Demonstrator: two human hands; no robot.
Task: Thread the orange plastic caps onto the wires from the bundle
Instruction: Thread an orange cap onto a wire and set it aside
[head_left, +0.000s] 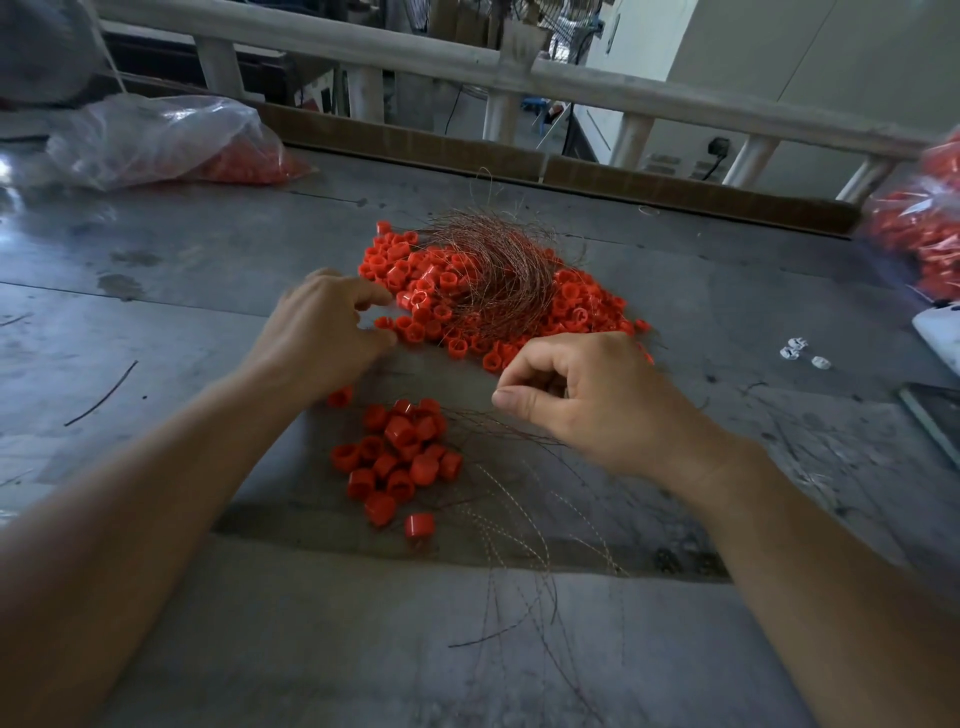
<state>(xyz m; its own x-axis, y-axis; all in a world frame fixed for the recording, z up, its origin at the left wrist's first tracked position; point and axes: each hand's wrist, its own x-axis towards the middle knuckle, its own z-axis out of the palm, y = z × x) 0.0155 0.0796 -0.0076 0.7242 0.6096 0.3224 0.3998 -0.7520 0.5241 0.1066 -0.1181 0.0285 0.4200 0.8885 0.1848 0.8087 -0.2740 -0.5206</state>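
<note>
Small orange caps (431, 291) lie heaped on the grey counter (208, 249) just beyond both hands, with a bundle of thin copper wires (498, 270) draped over them, arcing from the far side toward the right hand (587, 400). A smaller cap cluster (400, 452) sits between the forearms, its wires fanning nearward. The left hand (322, 332) curls, blurred, at the heap's edge and the right pinches thumb to forefinger; I cannot tell what either holds.

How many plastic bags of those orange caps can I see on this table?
2. The left bag lies at the far left of the table. The right bag sits at the right edge, partly cut off by the picture. More may lie out of view.
</note>
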